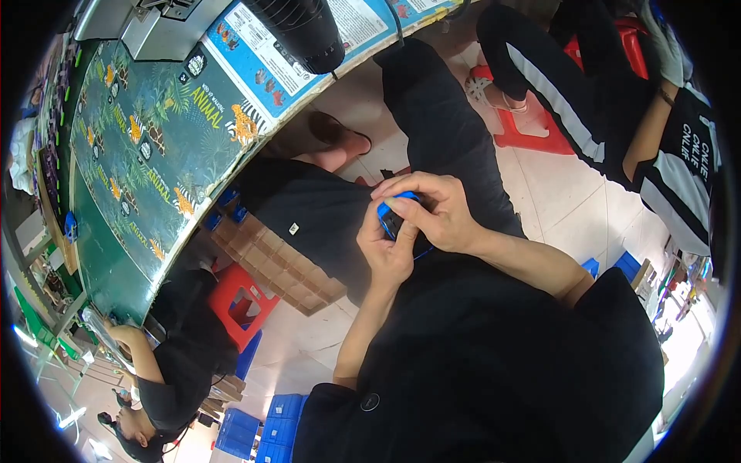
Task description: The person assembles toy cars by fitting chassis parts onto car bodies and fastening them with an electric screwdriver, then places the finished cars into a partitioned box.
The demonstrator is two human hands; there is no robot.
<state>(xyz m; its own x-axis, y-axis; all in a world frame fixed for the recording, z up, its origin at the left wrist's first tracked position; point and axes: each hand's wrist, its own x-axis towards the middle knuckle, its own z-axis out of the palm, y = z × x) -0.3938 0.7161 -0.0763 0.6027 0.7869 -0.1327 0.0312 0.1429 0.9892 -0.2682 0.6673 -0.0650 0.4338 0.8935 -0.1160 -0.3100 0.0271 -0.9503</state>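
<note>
A small blue-rimmed object with a dark, hollow-looking inside (391, 221) is held up over my lap; its exact kind I cannot make out. My left hand (384, 248) wraps its near and left side, with the thumb along the dark part. From the right, my right hand (444, 210) closes over its upper edge, thumb pressed on the blue rim. Both sets of fingers meet around it and hide much of its shape. A tiny white piece (293, 228) lies on my dark trouser leg, left of the hands.
A bench (174, 147) covered with animal-print sheets runs along the left. A black cylindrical tool (305, 38) overhangs its edge. Below are a brown divided tray (270, 258) and a red stool (241, 302). Blue bins (279, 420) stand lower left. Other people sit left and right.
</note>
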